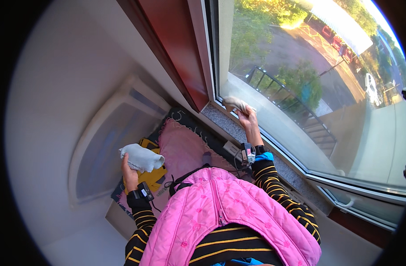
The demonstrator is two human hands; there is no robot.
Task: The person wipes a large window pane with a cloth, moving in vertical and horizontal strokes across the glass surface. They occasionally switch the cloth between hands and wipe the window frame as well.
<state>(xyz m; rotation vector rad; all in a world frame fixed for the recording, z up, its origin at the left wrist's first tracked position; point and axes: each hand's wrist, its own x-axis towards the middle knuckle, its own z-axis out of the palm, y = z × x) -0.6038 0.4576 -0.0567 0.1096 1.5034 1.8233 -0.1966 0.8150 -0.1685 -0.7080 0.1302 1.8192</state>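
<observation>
A folded pale cloth (142, 157) is held in my left hand (130, 174), out over the mat to the left. Against the lower left corner of the window pane (279, 109), my right hand (249, 120) grips a second, cream-coloured cloth (235, 102). That cloth lies by the white window frame (214, 60), just above the speckled stone sill (223, 121). Small wired devices are strapped to both my wrists.
Beneath me lies a pink fringed mat (183, 143), with a yellow and black item (149, 178) on it. A dark red wooden post (176, 50) borders the window. A window handle (346, 203) sits at the right. At the left, a curved pale-framed panel (106, 146) meets the wall.
</observation>
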